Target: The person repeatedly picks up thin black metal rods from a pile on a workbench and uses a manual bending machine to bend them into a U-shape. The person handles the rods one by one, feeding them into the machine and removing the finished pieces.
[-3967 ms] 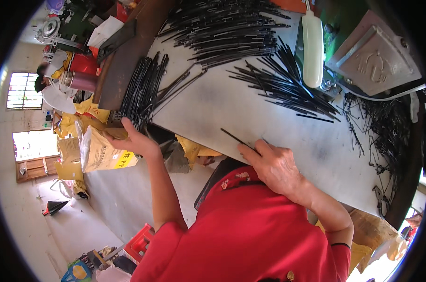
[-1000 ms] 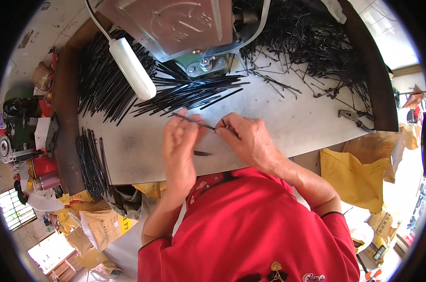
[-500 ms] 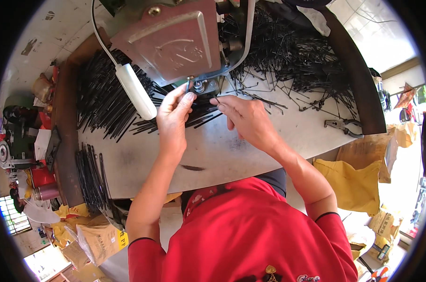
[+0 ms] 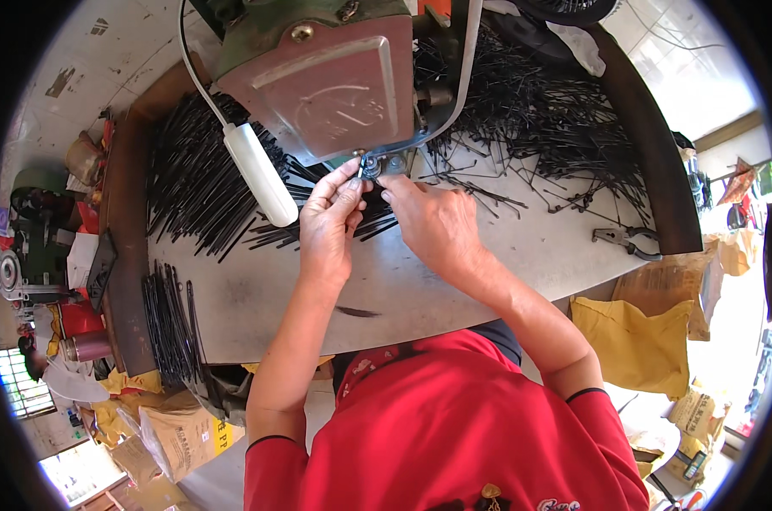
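Both my hands are raised to the small metal fitting (image 4: 394, 163) under the head of a green and reddish machine (image 4: 335, 94). My left hand (image 4: 333, 220) is closed in a pinch, thumb against index finger, just left of the fitting's round bolt. A small dark piece shows at its fingertips, too small to name. My right hand (image 4: 441, 223) is closed too, its fingertips bent in against the fitting's right side; what they grip is hidden. Many thin black rods (image 4: 203, 170) lie heaped on the metal tabletop (image 4: 437, 289) behind the left hand.
A tangled heap of black rods with bent ends (image 4: 565, 128) covers the back right. Pliers (image 4: 628, 241) lie at the right edge. A white lamp (image 4: 263, 175) hangs left of the machine. Another bundle of rods (image 4: 171, 324) lies front left. A yellow sack (image 4: 633, 341) stands beyond the table.
My right hand has moved up and left against the fitting, and its fingers are now nearer the left hand. The whole view has shifted slightly, with the machine appearing a little lower and further right.
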`<move>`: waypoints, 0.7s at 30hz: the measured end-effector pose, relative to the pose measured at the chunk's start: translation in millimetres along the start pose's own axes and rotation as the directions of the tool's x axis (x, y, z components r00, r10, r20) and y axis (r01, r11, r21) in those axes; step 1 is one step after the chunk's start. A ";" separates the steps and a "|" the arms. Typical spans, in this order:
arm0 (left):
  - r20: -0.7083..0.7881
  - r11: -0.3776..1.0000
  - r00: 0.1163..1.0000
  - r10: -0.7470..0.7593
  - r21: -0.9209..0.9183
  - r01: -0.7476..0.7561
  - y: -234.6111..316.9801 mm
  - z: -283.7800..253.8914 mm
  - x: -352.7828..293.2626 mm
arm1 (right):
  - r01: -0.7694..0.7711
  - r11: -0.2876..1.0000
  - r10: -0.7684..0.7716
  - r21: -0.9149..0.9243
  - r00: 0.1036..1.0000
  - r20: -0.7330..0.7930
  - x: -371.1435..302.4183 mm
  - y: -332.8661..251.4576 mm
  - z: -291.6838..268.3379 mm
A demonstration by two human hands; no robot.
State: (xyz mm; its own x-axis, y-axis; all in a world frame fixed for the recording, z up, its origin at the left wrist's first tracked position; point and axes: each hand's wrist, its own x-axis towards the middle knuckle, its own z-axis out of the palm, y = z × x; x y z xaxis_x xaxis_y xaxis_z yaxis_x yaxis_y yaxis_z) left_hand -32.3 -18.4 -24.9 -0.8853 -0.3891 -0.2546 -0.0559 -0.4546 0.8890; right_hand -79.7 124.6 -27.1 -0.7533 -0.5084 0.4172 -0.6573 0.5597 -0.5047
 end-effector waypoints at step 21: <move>0.038 1.000 0.999 -0.020 -0.012 0.020 4.8 -4.6 2.9 | 0.014 0.997 -0.016 -0.073 1.000 -0.016 -2.1 -3.9 -8.6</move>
State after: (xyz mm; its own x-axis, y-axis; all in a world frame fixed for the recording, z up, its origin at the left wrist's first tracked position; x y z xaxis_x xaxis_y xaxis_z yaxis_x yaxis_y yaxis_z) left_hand -33.1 -25.4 -23.1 -0.9010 -0.3494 -0.2573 -0.0680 -0.4720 0.8790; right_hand -75.7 129.1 -19.6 -0.7432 -0.5067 0.4369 -0.6680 0.5985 -0.4423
